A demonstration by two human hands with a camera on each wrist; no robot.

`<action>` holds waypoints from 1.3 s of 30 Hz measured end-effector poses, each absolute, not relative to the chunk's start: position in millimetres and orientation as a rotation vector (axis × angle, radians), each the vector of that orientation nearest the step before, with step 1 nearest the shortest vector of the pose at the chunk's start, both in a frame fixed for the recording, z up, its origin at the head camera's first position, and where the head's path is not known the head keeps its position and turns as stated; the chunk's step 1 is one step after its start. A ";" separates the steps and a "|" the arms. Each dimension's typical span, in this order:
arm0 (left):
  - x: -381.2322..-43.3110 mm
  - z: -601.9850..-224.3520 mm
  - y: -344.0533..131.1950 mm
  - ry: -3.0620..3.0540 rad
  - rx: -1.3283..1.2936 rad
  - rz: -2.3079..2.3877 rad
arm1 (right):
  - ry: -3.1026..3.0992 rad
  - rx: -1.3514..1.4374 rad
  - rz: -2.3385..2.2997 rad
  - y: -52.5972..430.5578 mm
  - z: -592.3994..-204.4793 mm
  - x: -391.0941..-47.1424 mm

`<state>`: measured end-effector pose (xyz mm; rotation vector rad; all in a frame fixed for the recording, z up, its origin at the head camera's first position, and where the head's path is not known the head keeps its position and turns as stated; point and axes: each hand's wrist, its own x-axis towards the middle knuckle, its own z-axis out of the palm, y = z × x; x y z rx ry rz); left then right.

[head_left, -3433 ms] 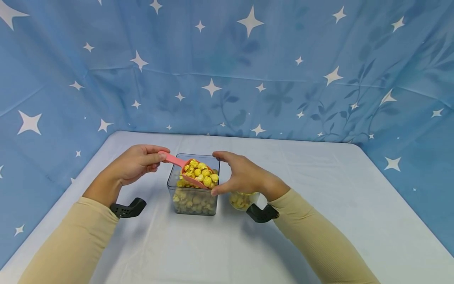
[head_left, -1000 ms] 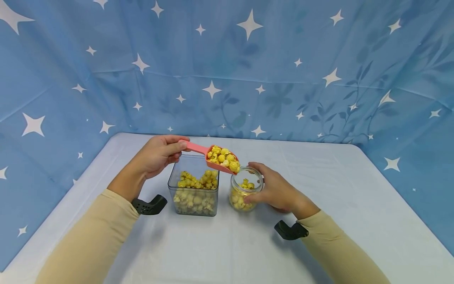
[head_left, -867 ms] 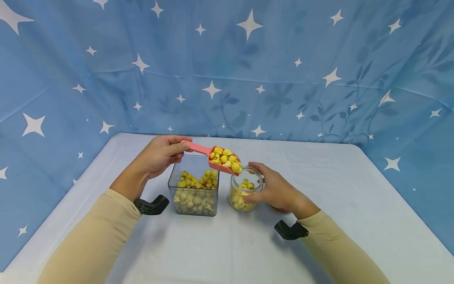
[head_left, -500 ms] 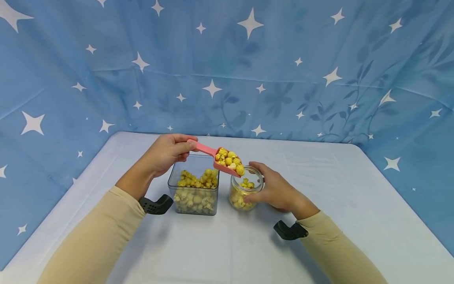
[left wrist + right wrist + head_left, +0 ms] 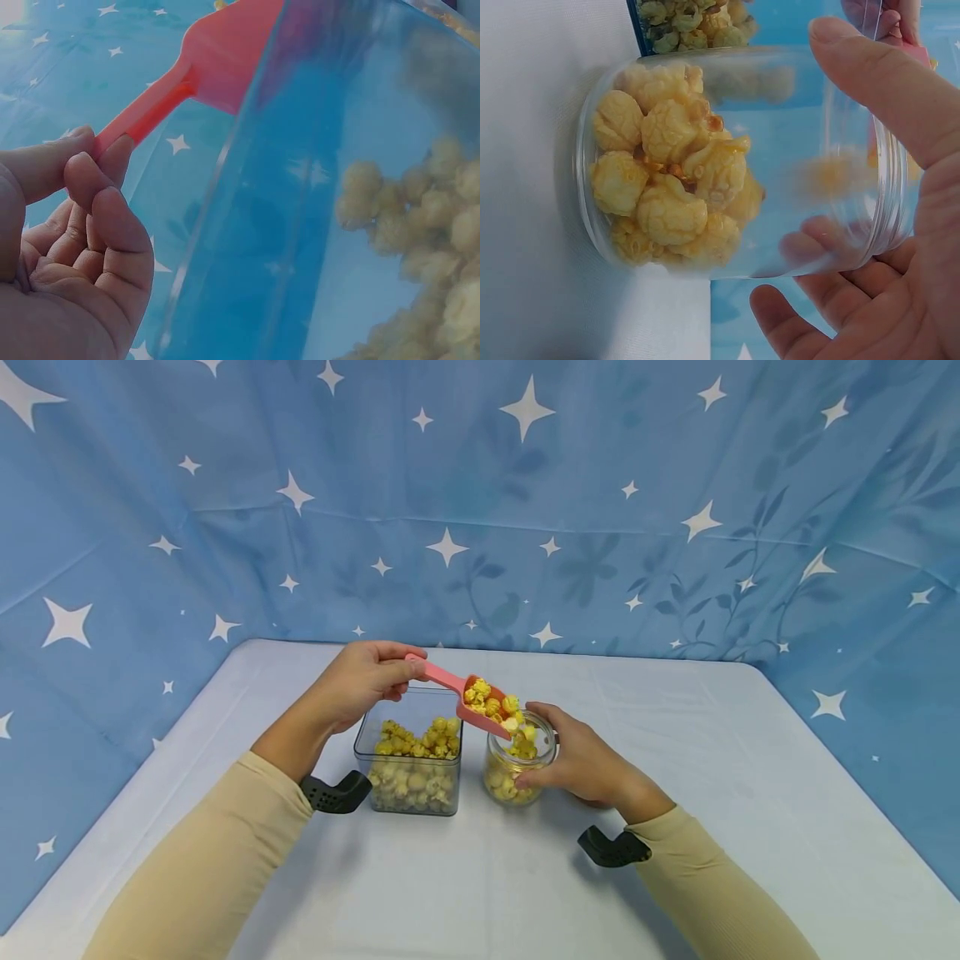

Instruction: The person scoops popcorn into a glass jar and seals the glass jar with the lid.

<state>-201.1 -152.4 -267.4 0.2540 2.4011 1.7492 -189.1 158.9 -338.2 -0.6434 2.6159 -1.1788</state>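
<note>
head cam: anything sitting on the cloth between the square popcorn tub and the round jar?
No. In the head view only a narrow bare strip of white tablecloth separates the square tub from the round jar; the pink scoop crosses above it.

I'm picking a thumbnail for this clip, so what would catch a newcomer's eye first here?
The pink scoop, pinched by the left hand, tips yellow popcorn into a small round clear jar that the right hand holds at mid-table. Just left of the jar stands a square clear container of more popcorn. Behind everything hangs a blue cloth with white stars.
</note>
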 end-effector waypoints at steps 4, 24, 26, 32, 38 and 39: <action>-201.2 -265.8 -150.7 2.406 0.267 1.738 | 2.624 -0.664 -1.180 159.1 -337.8 -189.1; -198.2 -259.3 -148.5 2.446 0.273 1.713 | 2.628 -0.692 -1.191 160.2 -338.7 -188.8; -197.4 -258.7 -149.7 2.450 0.272 1.709 | 2.626 -0.687 -1.192 160.1 -338.7 -188.8; -194.9 -256.5 -156.7 2.439 0.267 1.726 | 2.625 -0.677 -1.182 159.9 -338.3 -189.3; -190.6 -251.5 -169.6 2.396 0.281 1.807 | 2.633 -0.694 -1.155 160.5 -337.7 -189.8; -189.5 -250.5 -172.4 2.387 0.283 1.822 | 2.635 -0.706 -1.157 160.7 -337.3 -189.7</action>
